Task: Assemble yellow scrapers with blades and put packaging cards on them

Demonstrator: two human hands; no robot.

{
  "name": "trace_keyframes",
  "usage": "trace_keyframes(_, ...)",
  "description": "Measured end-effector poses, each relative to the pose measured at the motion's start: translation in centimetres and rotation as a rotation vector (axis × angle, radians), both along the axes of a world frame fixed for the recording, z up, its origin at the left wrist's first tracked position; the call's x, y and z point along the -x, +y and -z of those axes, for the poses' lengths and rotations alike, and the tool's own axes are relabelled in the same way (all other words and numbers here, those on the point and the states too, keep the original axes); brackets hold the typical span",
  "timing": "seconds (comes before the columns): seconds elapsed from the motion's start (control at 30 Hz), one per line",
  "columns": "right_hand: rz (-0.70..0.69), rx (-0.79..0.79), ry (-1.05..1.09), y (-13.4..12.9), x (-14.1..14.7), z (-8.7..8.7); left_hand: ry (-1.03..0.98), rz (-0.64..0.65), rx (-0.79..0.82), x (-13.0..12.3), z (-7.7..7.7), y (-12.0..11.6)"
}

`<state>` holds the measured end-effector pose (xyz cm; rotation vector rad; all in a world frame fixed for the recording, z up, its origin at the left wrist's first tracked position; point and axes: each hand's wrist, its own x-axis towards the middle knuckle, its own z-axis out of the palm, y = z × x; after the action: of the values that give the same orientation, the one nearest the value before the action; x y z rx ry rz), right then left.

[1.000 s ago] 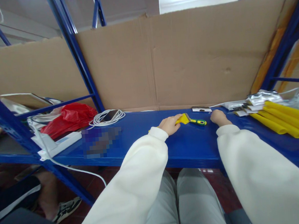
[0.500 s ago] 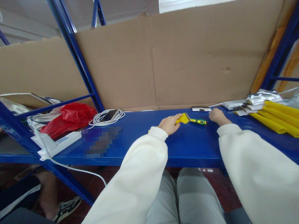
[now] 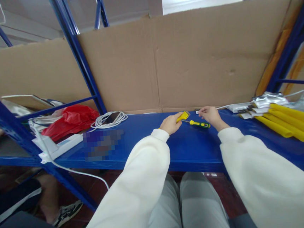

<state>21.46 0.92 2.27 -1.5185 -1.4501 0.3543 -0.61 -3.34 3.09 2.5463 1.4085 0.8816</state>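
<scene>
My left hand point(image 3: 171, 123) is closed around a yellow scraper point(image 3: 183, 116), its wide head sticking out to the right, above the blue tabletop. To the right of it, my right hand point(image 3: 211, 116) has its thumb and fingers pinched together. Whatever they hold is too small to make out. Between and just below the hands lies a yellow and dark green screwdriver point(image 3: 201, 124), its shaft pointing left. Behind my right fingers a small flat black and white box point(image 3: 197, 111) is partly hidden.
Yellow sleeves point(image 3: 288, 123) and silver packets point(image 3: 269, 100) lie at the right. Leftward are a coiled white cable point(image 3: 110, 120), a red plastic bag point(image 3: 72, 119) and a white power strip point(image 3: 69, 143). Cardboard point(image 3: 190, 61) walls the back; blue posts point(image 3: 76, 53) frame the bench. Another person's leg shows at left.
My right hand has moved left, from right of the screwdriver to just above its handle end, over the small box. In my left hand the scraper's head has turned and tipped upward.
</scene>
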Motion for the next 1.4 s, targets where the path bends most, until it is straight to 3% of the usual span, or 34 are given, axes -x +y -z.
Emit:
trace_keyframes(0.17, -0.143, -0.096, 0.217, 0.6, 3.0, -0.8, -0.401, 0.025, 0.051, -1.0, -1.1, 1.6)
trace_keyframes(0.3, -0.27, -0.171, 0.356, 0.9, 5.4, -1.3, -0.82, -0.068, 0.394, -1.6, -2.3, 1.8)
trace_keyframes(0.4, -0.373, -0.169, 0.401, 0.7, 6.4, -1.1, -0.967, -0.053, 0.629, -1.6, -2.4, 1.3)
trace_keyframes(0.7, -0.443, -0.017, 0.382, -0.8, 7.2, 0.4, -0.905, 0.038, 0.892, -0.8, -1.4, 0.0)
trace_keyframes(1.4, -0.4, 0.029, 0.303, -1.1, 6.7, 1.0, -0.934, 0.04, 0.944, -0.6, -1.0, -0.2)
